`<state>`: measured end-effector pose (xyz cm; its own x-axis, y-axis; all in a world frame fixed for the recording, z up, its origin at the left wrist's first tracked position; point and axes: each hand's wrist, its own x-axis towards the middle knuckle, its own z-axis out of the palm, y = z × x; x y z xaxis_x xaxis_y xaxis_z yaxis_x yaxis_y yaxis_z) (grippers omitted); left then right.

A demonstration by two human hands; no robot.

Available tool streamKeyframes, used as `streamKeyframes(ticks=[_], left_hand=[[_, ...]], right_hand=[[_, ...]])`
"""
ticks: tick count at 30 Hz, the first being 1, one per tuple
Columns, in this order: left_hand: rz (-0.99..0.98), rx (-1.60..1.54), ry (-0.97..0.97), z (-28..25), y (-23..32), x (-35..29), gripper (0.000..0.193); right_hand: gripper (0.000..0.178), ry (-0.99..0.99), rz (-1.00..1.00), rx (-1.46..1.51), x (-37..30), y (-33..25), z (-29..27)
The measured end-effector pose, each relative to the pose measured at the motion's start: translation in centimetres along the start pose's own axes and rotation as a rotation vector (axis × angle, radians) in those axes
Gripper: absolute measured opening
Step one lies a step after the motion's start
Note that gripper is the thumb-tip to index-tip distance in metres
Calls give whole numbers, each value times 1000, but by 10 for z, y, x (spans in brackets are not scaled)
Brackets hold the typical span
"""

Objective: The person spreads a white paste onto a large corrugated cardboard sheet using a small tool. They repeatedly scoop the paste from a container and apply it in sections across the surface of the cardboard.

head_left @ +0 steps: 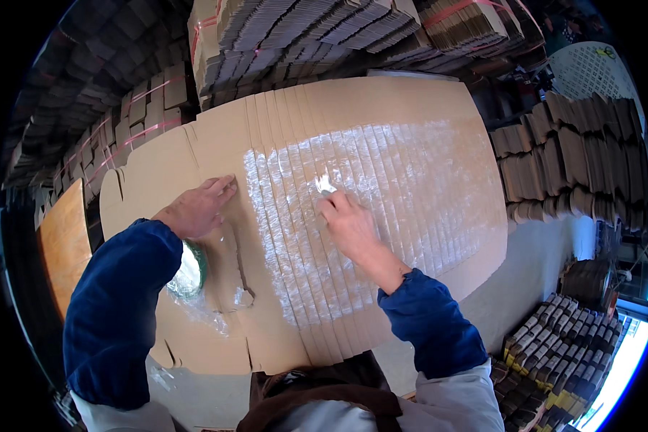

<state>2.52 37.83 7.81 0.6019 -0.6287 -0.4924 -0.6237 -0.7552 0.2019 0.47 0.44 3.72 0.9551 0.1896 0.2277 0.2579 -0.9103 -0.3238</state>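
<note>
A large brown cardboard sheet [216,144] lies flat in front of me, its middle and right covered by parallel strips of shiny clear tape [425,194]. My right hand [349,223] is over the taped area. Its thumb and fingers are pinched beside a small bright crumpled bit [325,183]; what they grip is too small to make out. On the bare cardboard left of the strips rests my left hand [198,207], fingers stretched and holding nothing. Just below it lies a roll of clear tape [189,273], partly hidden by my left sleeve, with crumpled clear film around it.
Tall bundles of flat cardboard [295,36], tied with pink straps, stand beyond the sheet. More dark stacked cardboard [569,155] is at the right. A wooden board [63,241] leans at the left. Several packed rows [565,338] sit at lower right, on the floor.
</note>
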Motion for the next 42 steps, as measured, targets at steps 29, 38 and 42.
streamKeyframes(ticks=[29,38,42], left_hand=[[-12,-32,-38,13,-6,0,68],[-11,2,-67,7,-6,2,69],[-28,-30,-68,11,-13,0,70]], right_hand=[[34,7,102,-32,-45,-11,4],[25,31,273,-137,-60,33,-6],[25,21,280,-159,-59,-5,-14]])
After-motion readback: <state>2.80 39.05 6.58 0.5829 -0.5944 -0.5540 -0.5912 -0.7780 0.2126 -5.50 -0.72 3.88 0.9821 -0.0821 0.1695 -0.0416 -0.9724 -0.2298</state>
